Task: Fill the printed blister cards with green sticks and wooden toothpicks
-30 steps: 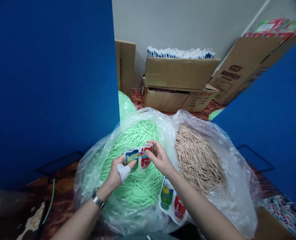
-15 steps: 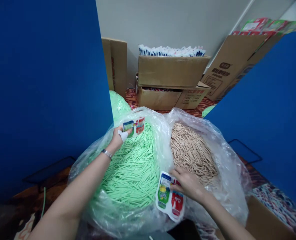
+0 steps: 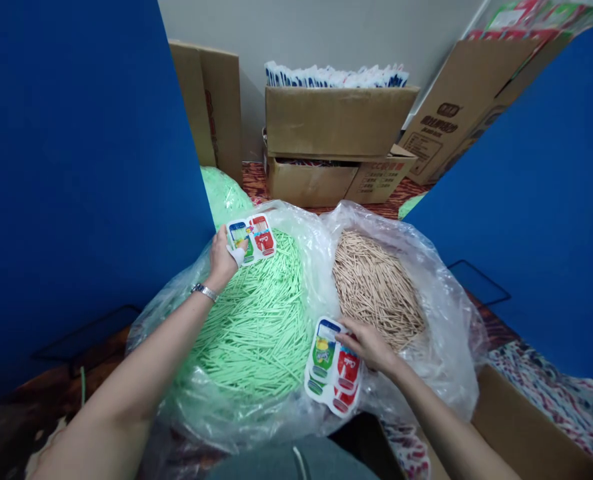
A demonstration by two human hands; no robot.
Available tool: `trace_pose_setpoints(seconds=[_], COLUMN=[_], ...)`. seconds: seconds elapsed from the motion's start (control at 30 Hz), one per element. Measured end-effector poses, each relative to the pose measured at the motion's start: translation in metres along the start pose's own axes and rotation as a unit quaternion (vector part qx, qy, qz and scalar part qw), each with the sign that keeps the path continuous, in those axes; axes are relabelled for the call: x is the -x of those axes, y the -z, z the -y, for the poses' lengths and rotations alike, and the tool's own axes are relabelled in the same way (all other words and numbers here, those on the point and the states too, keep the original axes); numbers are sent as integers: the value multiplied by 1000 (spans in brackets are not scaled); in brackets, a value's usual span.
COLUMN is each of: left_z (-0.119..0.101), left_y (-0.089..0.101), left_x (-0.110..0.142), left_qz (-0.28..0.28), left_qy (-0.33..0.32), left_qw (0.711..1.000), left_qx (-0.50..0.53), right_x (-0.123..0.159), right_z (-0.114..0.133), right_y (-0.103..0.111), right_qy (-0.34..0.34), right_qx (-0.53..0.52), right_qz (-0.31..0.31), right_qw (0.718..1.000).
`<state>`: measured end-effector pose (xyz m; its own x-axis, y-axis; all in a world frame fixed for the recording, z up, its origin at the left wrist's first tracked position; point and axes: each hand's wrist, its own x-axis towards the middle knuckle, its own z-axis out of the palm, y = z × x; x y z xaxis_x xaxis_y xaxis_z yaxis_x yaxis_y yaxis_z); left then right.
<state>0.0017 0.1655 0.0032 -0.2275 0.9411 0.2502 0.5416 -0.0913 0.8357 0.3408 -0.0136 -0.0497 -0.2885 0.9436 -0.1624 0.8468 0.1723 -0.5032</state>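
My left hand (image 3: 223, 257) is closed on a printed candy packet (image 3: 262, 237) with a green and a red drink-can picture, held over the far part of the green sticks (image 3: 256, 333). Something white wraps my left thumb. My right hand (image 3: 369, 343) pinches the upper right edge of another such packet (image 3: 325, 350). Under that one, the lower ends of a further packet (image 3: 340, 402) stick out. These lie at the front, between the green sticks and the brown sticks (image 3: 376, 287). My right fingertips partly cover the red can picture.
Clear plastic bags (image 3: 446, 313) hold both heaps of sticks. Behind stands a cardboard box (image 3: 336, 123) full of upright packets, stacked on another box (image 3: 311, 183). Blue panels (image 3: 76, 167) flank both sides. An open carton (image 3: 526, 427) with many packets (image 3: 551, 380) is at lower right.
My right hand let go of the first packet and moved down right to the stack, where it now grips the top packet. My left hand carried its packet away and to the left.
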Motion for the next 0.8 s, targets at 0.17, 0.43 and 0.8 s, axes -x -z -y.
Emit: trace_pose_setpoints(seconds=[0.17, 0.43, 0.8], left_z=[-12, -38, -58], left_y=[10, -11, -26], left_x=[71, 181, 198], left_qz=[22, 344, 500], left_qy=[-185, -88, 161], left_qw=[982, 929, 765], left_qx=[-16, 107, 373], right_x=[4, 5, -15], right_z=[5, 69, 132], right_y=[6, 56, 43], right_qy=[-24, 67, 146], right_qx=[85, 3, -223], right_qz=[-43, -87, -91], right_qw=[995, 994, 959])
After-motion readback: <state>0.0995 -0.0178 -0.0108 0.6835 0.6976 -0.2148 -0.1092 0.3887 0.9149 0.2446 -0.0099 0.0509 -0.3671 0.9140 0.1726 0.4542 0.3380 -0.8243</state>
